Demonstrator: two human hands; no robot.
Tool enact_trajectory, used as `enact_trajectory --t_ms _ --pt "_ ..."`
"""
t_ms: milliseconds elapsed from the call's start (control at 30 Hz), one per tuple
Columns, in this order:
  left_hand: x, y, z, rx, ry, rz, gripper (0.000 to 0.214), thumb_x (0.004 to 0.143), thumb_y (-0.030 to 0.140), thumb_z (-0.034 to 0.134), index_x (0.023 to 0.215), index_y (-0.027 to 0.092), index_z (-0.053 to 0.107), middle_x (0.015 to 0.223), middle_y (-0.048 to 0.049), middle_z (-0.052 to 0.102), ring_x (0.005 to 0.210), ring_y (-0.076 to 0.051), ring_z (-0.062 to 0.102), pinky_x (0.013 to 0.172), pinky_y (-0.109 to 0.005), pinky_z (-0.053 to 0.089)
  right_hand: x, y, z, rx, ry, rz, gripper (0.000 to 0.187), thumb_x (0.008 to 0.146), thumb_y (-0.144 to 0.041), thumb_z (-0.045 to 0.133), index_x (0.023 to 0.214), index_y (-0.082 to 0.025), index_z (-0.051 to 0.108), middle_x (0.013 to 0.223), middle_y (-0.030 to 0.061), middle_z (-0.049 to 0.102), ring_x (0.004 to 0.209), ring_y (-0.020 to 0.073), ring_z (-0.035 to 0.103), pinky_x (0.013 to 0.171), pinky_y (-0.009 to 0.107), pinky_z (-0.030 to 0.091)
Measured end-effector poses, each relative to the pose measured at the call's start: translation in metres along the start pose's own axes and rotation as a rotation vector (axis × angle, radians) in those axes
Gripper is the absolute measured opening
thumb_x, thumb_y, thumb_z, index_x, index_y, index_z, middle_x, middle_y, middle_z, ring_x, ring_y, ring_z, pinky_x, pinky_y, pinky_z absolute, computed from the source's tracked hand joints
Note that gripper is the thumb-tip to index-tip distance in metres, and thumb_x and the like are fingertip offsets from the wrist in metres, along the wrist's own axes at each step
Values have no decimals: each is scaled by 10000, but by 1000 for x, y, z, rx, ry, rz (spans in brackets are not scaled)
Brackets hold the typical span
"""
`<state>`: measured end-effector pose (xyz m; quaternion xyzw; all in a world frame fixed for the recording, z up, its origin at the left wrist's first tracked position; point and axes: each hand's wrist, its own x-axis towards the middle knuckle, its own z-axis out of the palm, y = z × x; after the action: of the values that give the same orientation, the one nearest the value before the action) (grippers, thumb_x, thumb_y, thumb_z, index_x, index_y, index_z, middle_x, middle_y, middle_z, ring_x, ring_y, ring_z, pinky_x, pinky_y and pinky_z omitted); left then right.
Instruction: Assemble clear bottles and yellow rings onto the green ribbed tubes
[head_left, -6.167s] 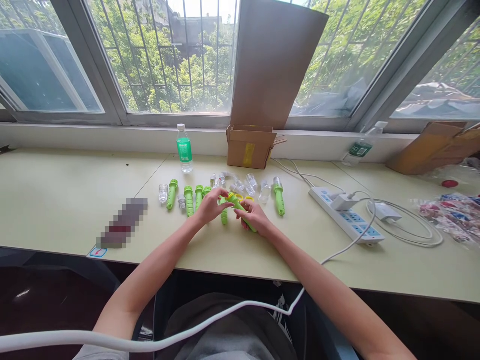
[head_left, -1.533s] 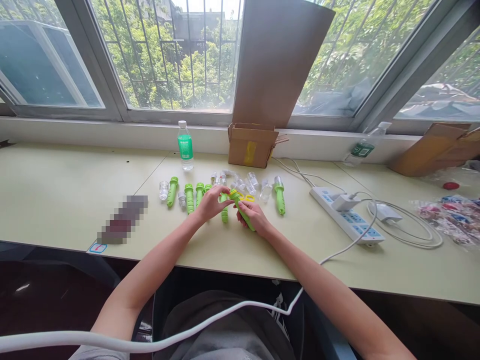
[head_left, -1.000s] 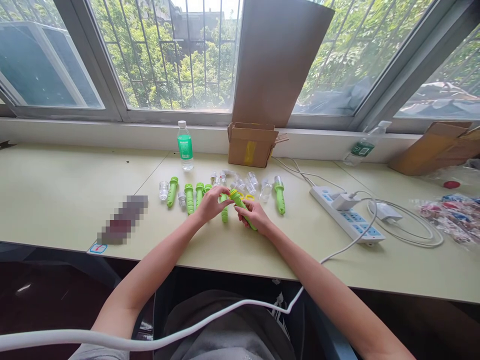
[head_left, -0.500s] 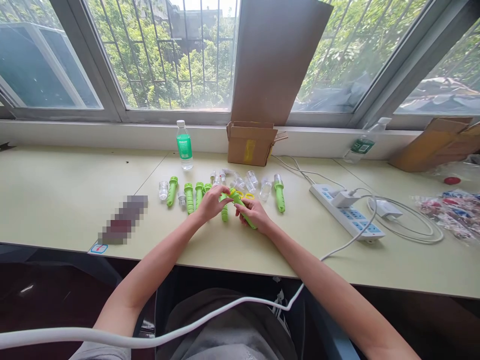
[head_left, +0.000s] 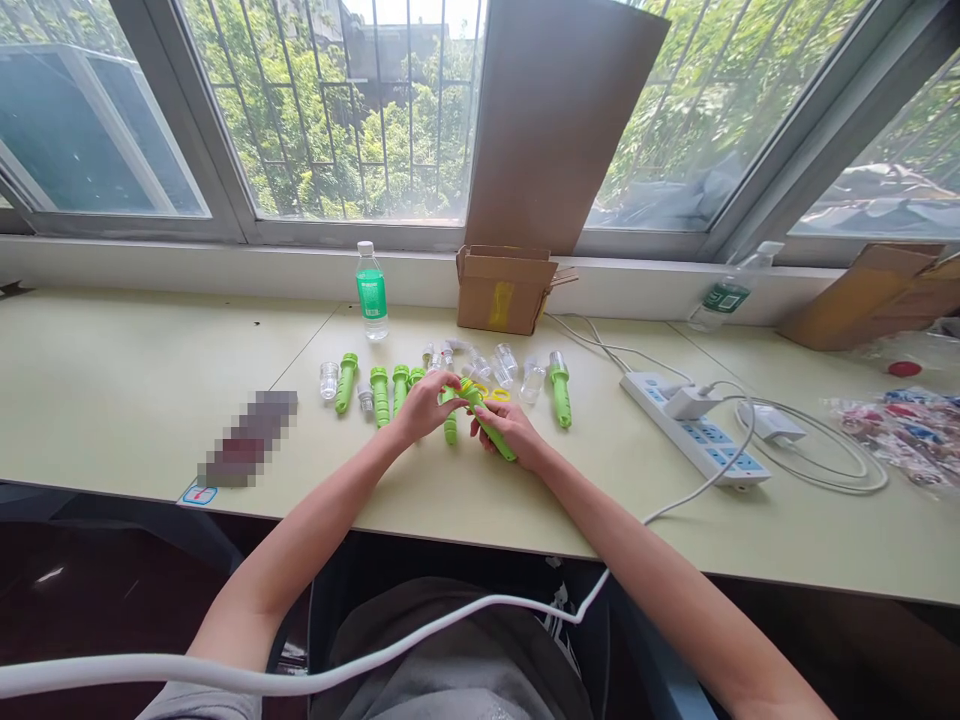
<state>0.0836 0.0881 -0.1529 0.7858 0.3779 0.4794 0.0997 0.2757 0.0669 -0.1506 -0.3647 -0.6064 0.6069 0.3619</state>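
Observation:
My right hand (head_left: 511, 430) is wrapped round a green plastic flashlight-shaped tube (head_left: 493, 432), which slants with its wider collar up and to the left. At that collar, my left hand (head_left: 429, 403) has its thumb and fingers closed; the exact contact of the fingertips is too small to make out. Several similar green tubes lie around the hands, among them one at the left (head_left: 346, 384) and one with a clear cap (head_left: 559, 390) at the right. Clear plastic caps (head_left: 505, 364) and yellow rings (head_left: 500, 395) lie just beyond my hands.
Behind the parts stand a water bottle (head_left: 371, 292) and a small cardboard box (head_left: 501, 290). To the right are a power strip (head_left: 694, 430) with cables and a second bottle (head_left: 724, 297). A white cable (head_left: 315, 680) crosses in front of my body. Small plastic-wrapped items (head_left: 900, 430) lie far right.
The view has shifted very slightly. Both hands keep the same hold at the green tube, with no clear movement of the parts.

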Motion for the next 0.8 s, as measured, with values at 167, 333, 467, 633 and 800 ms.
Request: enact_trajectory --t_ms 167,333,467,633,800 --pt "0 1 -2 12 11 1 257 749 342 696 897 185 557 918 -47 648 893 -177 625 723 -323 546 1 -1 -5 47 -64 35 394 767 -525 595 902 -156 603 726 45 651 472 107 537 408 226 375" --pt "0 4 -2 5 -7 1 236 756 345 690 858 182 553 958 -60 648 930 -191 616 760 -352 540 1 -4 -4 84 -87 36 346 767 -488 589 857 -154 591 579 -5 568 425 96 478 388 220 338" --pt "0 7 -3 7 -20 21 207 769 336 679 829 185 550 997 -63 647 958 -194 608 789 -365 533 -1 -5 0 18 -44 13 291 734 -437 624 814 -165 562 518 -37 513 396 86 428 375 215 317" --pt "-1 6 -1 26 -20 26 245 764 333 681 913 193 547 962 -55 640 924 -189 612 769 -353 533 -2 -3 0 -22 18 -36 309 714 -402 657 890 -182 530 537 -44 558 378 80 430 380 208 325" --pt "-2 4 0 52 -20 29 270 768 342 677 952 199 539 934 -47 633 904 -185 613 764 -347 533 0 -2 -3 -8 24 8 392 705 -460 660 949 -180 533 614 -5 633 380 94 471 370 215 342"
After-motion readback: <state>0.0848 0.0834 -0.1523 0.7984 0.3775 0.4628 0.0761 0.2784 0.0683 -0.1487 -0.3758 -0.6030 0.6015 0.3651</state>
